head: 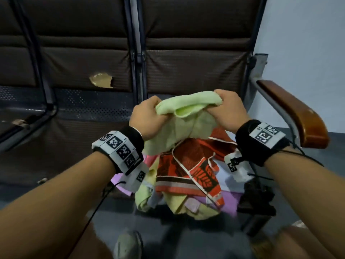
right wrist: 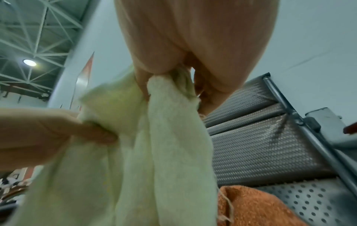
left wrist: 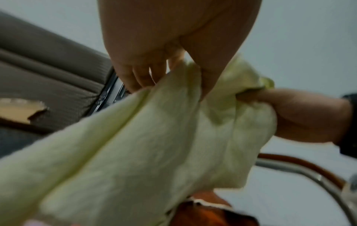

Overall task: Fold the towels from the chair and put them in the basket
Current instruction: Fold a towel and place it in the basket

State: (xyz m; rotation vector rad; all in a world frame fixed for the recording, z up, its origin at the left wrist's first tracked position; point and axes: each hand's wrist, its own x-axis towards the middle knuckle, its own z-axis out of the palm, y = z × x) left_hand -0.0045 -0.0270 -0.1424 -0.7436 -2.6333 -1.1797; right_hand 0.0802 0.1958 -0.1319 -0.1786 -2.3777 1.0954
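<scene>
While both wrist views are filled almost edge to edge by cloth, I can make out that my left hand (head: pixel 147 116) and right hand (head: pixel 226 111) each grip the light green towel (head: pixel 186 116) — fingers curled into its bunched top edge, one hand at each end. It hangs in loose folds above the pile of towels (head: pixel 186 176) on the chair (head: pixel 196 68). How the green towel's lower edge lies I cannot tell; it merges with other yellowish cloth in the heap. On top of the pile sits a red patterned towel (head: pixel 194 165) with a pale border, and pink and purple pieces show only as slivers under it. My wristbands hide part of the heap on both sides. From the left wrist, the fingers (left wrist: pixel 139 76) are blurred against the towel's (left wrist: pixel 135 152) folds — the right wrist shows much the same. The wooden armrest (head: pixel 293 113) stands to my right. I cannot find the basket in any view.
</scene>
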